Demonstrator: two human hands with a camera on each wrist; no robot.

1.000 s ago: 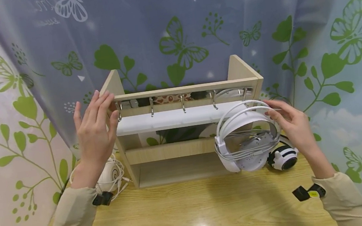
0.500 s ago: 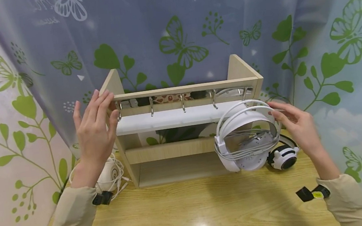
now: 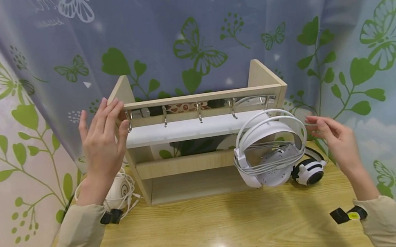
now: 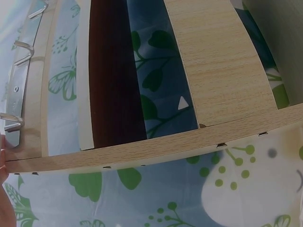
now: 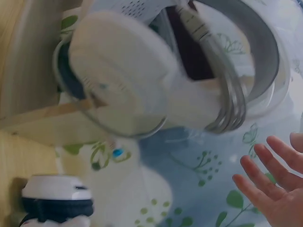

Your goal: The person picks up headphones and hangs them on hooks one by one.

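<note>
White over-ear headphones [image 3: 272,147] hang at the right end of the hook rail [image 3: 199,107] on a small wooden shelf unit [image 3: 188,166]. Their grey cable is wound across the two earcups. My right hand [image 3: 337,139] is apart from the headband, just to its right, with nothing in it. In the right wrist view the fingers [image 5: 265,182] are spread, and the headphones [image 5: 125,75] are near and blurred. My left hand [image 3: 102,143] rests against the upper left side of the shelf, fingers straight. Only a sliver of that hand shows in the left wrist view.
Black-and-white headphones [image 3: 308,171] lie on the wooden table [image 3: 196,231] right of the shelf. White headphones with a loose cable [image 3: 119,191] lie at its left, partly behind my left wrist. A patterned curtain [image 3: 171,28] hangs close behind and at both sides.
My right hand has let go of the white headphones' band and drawn away to the right and slightly down. The headphones stay hanging in place. My left hand has not moved.
</note>
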